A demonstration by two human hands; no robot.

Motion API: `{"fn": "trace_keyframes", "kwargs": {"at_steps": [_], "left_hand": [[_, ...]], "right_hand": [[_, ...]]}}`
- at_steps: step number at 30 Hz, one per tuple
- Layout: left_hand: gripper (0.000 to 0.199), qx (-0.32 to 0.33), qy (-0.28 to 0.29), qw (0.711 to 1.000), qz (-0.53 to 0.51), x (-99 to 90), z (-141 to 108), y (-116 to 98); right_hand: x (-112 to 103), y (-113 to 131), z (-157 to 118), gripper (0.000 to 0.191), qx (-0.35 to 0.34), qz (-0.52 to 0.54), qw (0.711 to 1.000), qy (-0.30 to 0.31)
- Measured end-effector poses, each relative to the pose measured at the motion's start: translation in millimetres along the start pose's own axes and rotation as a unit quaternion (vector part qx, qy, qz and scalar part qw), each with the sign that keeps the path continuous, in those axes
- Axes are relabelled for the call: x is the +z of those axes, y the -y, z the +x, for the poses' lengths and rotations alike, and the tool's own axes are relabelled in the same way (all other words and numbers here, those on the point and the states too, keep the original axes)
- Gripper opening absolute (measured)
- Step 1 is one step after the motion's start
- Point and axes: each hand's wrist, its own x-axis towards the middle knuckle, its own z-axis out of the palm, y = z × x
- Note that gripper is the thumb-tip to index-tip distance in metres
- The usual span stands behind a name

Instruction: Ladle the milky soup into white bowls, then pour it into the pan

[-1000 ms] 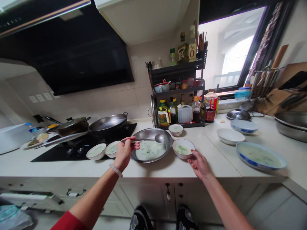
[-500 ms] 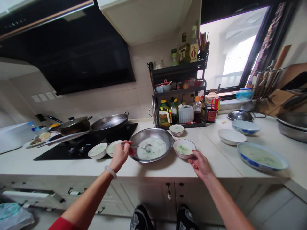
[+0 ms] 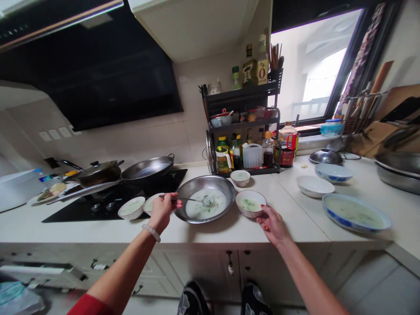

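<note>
My left hand is closed around the handle of a metal ladle. The ladle's bowl dips into a milky white soup with green bits in a wide steel basin. With the thumb on its rim and fingers at its side, my right hand grips a small bowl partly filled with the same soup, standing on the counter right of the basin. Behind it is another small filled bowl. Two more filled bowls stand left of the basin, one at the far side and one partly hidden by my left hand.
A wok and a lidded pan are on the black stove. A rack of bottles stands behind the basin. On the right are a white dish, blue-patterned dishes and steel basins.
The ladle's bowl has shifted slightly right within the soup, and my left hand has turned a little with it. My right hand stays at the small bowl.
</note>
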Motion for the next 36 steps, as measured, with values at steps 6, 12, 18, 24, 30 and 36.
{"fn": "trace_keyframes", "kwargs": {"at_steps": [6, 12, 18, 24, 30, 36], "left_hand": [[0.018, -0.004, 0.0, 1.0, -0.009, -0.9, 0.1, 0.3], [0.018, -0.001, 0.006, 1.0, -0.009, -2.2, 1.9, 2.2], [0.017, 0.004, 0.014, 1.0, -0.012, -3.6, 1.8, 3.0], [0.018, -0.001, 0.01, 1.0, -0.015, -2.3, 0.8, 1.8], [0.018, -0.002, 0.011, 1.0, -0.011, -1.8, 1.4, 2.1], [0.016, 0.002, 0.014, 1.0, -0.012, -1.3, 1.7, 3.8]], "right_hand": [[-0.4, 0.4, -0.8, 0.04, 0.0, -0.004, 1.0, 0.001], [0.8, 1.0, -0.9, 0.04, 0.002, -0.005, 1.0, -0.002], [0.8, 1.4, -1.3, 0.039, 0.002, -0.008, 1.0, 0.0], [0.1, 1.3, -1.8, 0.037, 0.002, -0.003, 1.0, 0.004], [1.2, 1.4, -2.1, 0.038, 0.002, -0.003, 1.0, 0.004], [0.8, 1.1, -1.5, 0.041, 0.003, -0.004, 1.0, 0.001]]}}
